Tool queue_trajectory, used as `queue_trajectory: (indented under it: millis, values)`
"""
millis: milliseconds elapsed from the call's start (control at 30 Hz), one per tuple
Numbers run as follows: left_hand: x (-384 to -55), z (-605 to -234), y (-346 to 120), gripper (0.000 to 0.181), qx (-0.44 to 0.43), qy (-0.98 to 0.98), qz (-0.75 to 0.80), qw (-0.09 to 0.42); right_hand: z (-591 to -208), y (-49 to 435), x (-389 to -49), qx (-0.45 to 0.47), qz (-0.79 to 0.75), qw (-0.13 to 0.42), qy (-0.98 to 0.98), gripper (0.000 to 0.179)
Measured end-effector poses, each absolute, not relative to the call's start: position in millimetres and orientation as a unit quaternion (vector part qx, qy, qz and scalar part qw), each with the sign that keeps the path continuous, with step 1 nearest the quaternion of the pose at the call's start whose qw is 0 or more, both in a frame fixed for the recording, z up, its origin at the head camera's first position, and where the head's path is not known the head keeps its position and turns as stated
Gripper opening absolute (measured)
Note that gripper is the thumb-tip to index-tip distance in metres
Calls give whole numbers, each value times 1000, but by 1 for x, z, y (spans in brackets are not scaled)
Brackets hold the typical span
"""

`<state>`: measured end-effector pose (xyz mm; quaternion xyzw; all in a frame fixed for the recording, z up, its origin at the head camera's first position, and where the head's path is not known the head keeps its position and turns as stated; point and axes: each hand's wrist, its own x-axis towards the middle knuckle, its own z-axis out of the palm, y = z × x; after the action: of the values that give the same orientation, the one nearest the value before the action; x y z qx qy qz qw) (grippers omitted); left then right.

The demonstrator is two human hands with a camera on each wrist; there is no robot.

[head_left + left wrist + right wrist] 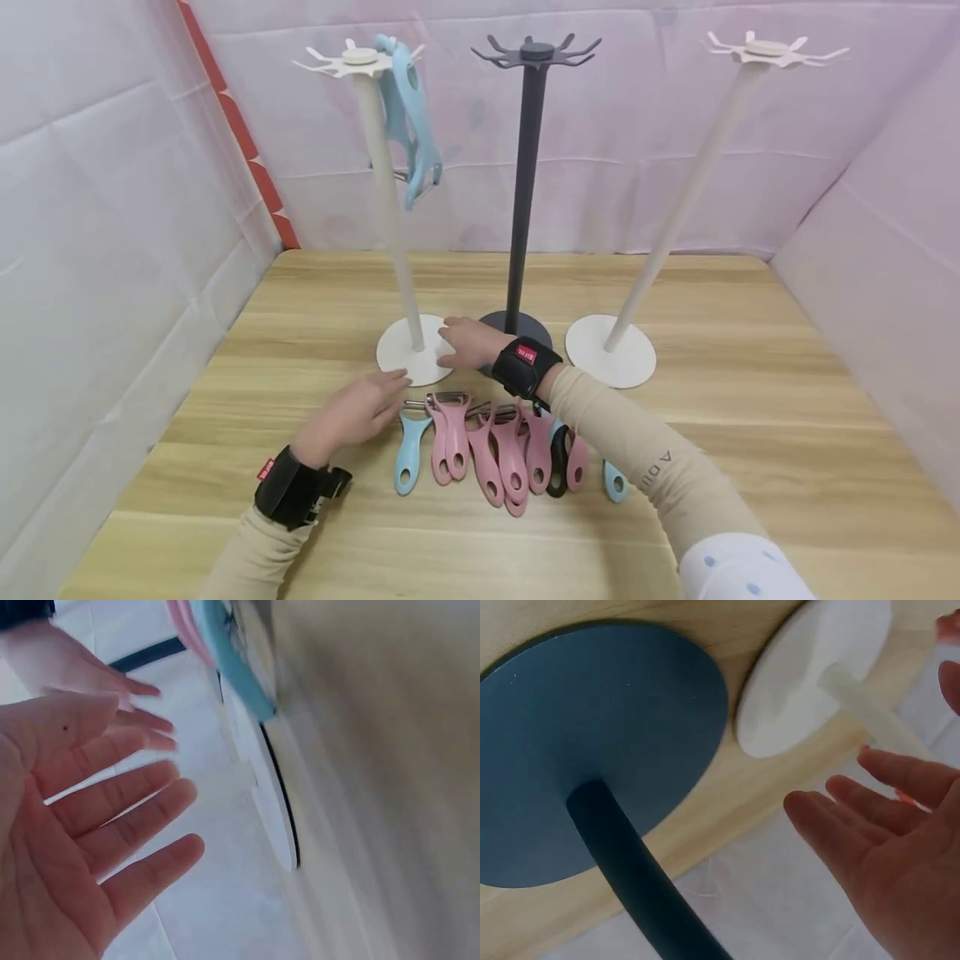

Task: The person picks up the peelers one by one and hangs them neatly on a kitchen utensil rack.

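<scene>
My left hand point(358, 410) is empty, fingers spread, just left of a row of peelers and in front of the left white stand point(390, 200). My right hand point(474, 342) holds nothing; its fingers reach over that stand's round base, beside the black stand point(527, 183). Nearest the left hand lies a light blue peeler point(409, 454). Several pink peelers point(512, 458) lie to its right, some overlapping, with a black peeler point(558, 462) among them. Another light blue peeler point(615, 482) is partly hidden under the right forearm. Light blue peelers point(420, 125) hang from the left stand's hooks.
A second white stand point(675, 208) leans in view at the right, its hooks bare, as are the black stand's. All three stand on a wooden table point(720, 350) closed in by pale cloth walls point(120, 208). A red strip point(247, 142) runs up the back left corner.
</scene>
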<state>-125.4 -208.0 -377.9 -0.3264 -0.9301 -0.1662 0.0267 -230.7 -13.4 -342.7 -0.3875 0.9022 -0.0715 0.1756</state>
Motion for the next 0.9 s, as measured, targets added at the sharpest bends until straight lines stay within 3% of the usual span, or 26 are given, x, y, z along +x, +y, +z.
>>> queue_trajectory:
  millis: [167, 300, 467, 667, 900]
  values:
    - [-116, -383, -192, 16, -366, -916, -159, 47, -356, -15, -234, -390, -9, 197, 899, 57]
    - [-113, -390, -182, 21, -395, -904, -148, 64, -370, -11, -236, -392, 10, 197, 898, 60]
    - [-106, -395, -178, 31, -410, -900, -137, 44, -386, -8, -236, -399, 19, 202, 894, 66]
    - [-101, -397, -173, 28, -417, -899, -132, 28, -391, -5, -232, -393, 36, 209, 895, 71]
    - [-100, -398, -169, 32, -417, -903, -102, 23, -400, -4, -235, -419, 54, 180, 888, 72]
